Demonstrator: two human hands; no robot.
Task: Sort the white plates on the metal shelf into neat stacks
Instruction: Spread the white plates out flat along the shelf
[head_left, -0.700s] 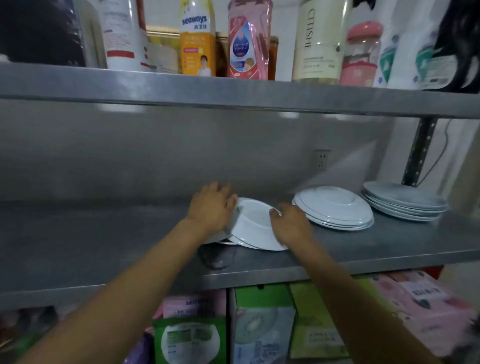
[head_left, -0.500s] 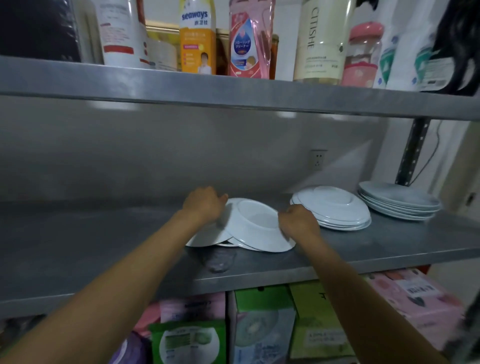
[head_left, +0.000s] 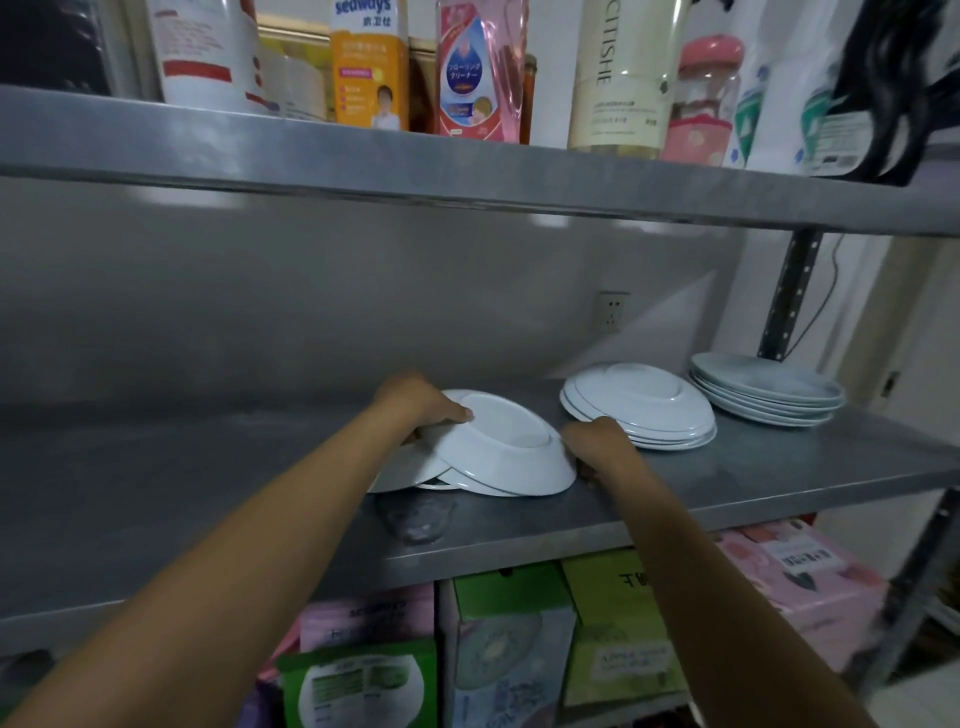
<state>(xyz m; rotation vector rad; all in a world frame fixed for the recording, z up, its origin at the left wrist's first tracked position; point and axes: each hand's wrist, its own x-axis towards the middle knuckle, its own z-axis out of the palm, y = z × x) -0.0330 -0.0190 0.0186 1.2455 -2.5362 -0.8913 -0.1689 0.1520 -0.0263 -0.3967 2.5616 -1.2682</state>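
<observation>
— Gripping from both sides, are they?

— Yes. The left hand (head_left: 421, 402) is curled over the far-left rim of the tilted top plate (head_left: 506, 441), fingers closed onto it. The right hand (head_left: 597, 441) is closed at that plate's near-right rim, though whether its fingertips go under this plate or under the ones below, I cannot tell.

— So where is the plate from the hands?

— Directly between them. It lies upside down, foot ring up, and slopes: the far-left edge is raised under the left hand, the near-right edge is low, close to the front edge of the metal shelf (head_left: 156, 493). The line from hand to hand runs diagonally, far-left to near-right.

— What is beneath it?

— A loose pile of plates (head_left: 405, 475), fanned out and not lined up, poking out to the left below the tilted one.

— And farther out?

— To the right, just beyond the right hand, is a tidy inverted stack (head_left: 639, 415); its near-left rim is very close to the knuckles. Well to the right of that, near the shelf's right end, stands an upright stack (head_left: 769, 389).

— Which hand leads next, you think?

— The right is nearer the inverted stack, so a move there would go rightward. Squaring the pile in place seems equally possible.
</observation>
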